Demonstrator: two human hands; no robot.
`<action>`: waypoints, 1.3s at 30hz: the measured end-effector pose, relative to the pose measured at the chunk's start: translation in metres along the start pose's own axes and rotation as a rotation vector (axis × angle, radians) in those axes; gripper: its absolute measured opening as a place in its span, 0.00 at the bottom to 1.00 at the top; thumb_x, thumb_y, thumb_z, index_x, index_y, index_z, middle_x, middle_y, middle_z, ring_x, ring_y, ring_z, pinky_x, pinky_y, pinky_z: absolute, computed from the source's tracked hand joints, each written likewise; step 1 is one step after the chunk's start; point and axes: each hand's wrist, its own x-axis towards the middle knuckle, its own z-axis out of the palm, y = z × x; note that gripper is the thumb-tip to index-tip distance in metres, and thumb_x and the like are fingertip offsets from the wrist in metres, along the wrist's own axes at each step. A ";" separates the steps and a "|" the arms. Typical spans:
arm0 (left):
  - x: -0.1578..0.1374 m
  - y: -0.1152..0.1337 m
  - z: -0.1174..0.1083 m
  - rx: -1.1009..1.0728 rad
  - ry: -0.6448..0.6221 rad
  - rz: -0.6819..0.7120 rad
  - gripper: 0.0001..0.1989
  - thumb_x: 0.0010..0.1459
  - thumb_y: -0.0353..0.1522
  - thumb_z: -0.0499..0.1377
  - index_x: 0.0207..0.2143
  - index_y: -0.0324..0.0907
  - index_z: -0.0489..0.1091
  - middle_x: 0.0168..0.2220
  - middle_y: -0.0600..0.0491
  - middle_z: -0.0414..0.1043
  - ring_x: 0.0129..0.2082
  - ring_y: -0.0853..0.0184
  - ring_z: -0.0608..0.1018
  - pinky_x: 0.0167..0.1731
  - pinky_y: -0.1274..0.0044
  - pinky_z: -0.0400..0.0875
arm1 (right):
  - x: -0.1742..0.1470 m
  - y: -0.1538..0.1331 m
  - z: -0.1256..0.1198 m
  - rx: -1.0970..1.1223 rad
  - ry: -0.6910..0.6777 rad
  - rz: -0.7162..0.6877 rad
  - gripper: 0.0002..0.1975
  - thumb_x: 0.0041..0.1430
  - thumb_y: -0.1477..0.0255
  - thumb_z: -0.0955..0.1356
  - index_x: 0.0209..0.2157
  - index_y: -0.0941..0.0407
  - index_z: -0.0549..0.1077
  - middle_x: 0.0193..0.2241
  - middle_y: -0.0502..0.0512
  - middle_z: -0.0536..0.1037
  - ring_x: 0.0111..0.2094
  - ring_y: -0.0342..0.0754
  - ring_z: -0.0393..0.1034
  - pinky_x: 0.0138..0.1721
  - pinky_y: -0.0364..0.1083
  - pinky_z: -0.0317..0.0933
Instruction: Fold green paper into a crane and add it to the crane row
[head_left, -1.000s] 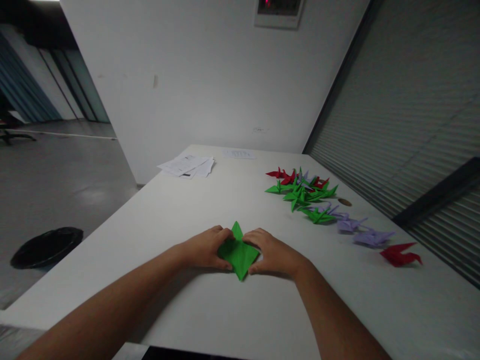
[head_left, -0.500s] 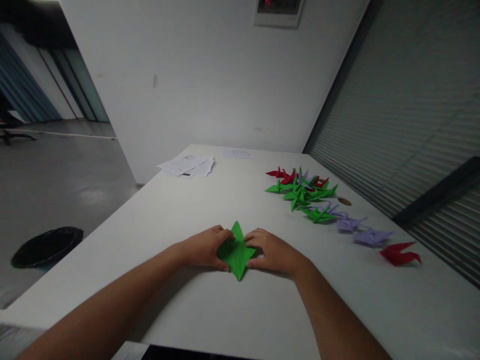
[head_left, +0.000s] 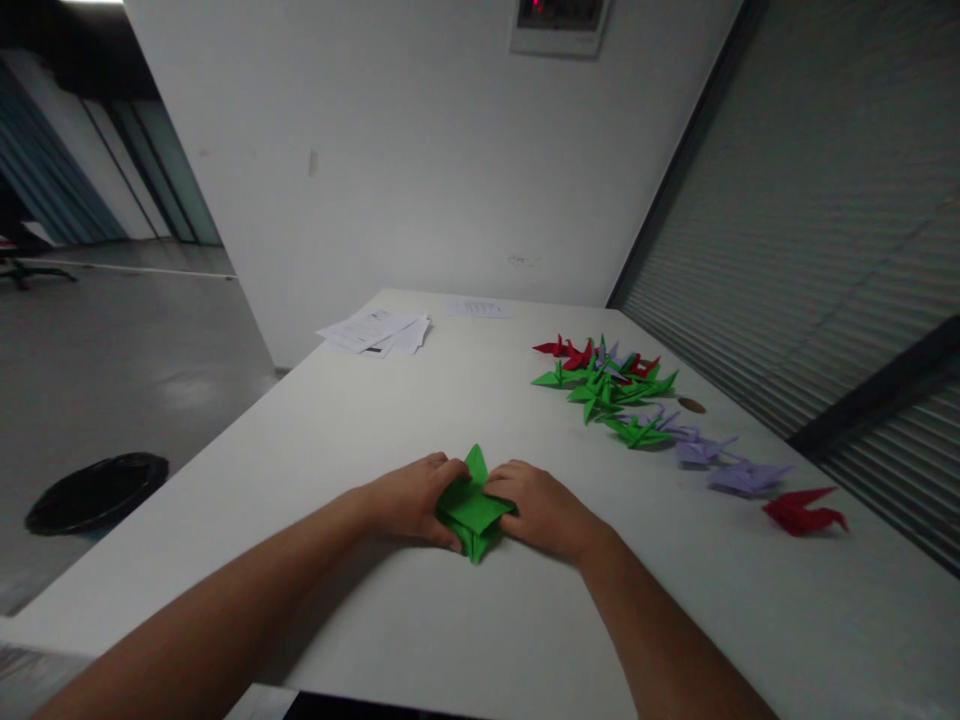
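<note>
A partly folded green origami paper [head_left: 473, 503] lies on the white table in front of me, its pointed top facing away. Its near flap is lifted, and folded layers show beneath. My left hand [head_left: 417, 498] grips the left edge between thumb and fingers. On the right side, my right hand [head_left: 541, 508] has its fingers closed on the flap, with the thumb mostly hidden under the paper.
Folded green paper cranes [head_left: 596, 388] cluster at the back right with red and purple ones. A purple crane [head_left: 748, 477] and a red crane [head_left: 805, 511] sit nearer. Printed sheets [head_left: 375, 330] lie at the back left. A black-lined bin [head_left: 97, 494] stands on the floor.
The green paper's near flap has risen and folded away from me, uncovering the layers below. My right hand has shifted slightly left with the flap; my left hand stays about where it was.
</note>
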 end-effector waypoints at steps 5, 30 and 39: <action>0.001 0.000 0.002 -0.012 0.025 0.002 0.30 0.53 0.41 0.69 0.55 0.41 0.65 0.48 0.43 0.72 0.46 0.55 0.76 0.47 0.66 0.72 | 0.005 0.004 0.005 -0.030 0.002 0.055 0.10 0.58 0.81 0.68 0.37 0.55 0.80 0.40 0.57 0.81 0.45 0.52 0.72 0.50 0.49 0.63; 0.023 0.013 0.020 0.052 0.170 -0.414 0.18 0.54 0.28 0.60 0.48 0.46 0.65 0.37 0.50 0.82 0.36 0.58 0.82 0.29 0.75 0.64 | 0.018 -0.010 0.019 0.174 0.142 0.424 0.12 0.54 0.84 0.69 0.38 0.55 0.73 0.37 0.55 0.82 0.39 0.51 0.76 0.38 0.44 0.59; 0.023 0.013 0.019 0.120 0.158 -0.447 0.16 0.55 0.34 0.61 0.46 0.44 0.65 0.37 0.47 0.81 0.36 0.56 0.82 0.29 0.74 0.65 | 0.017 -0.012 0.019 0.108 0.110 0.440 0.09 0.56 0.81 0.70 0.37 0.55 0.71 0.38 0.56 0.82 0.41 0.53 0.76 0.38 0.45 0.58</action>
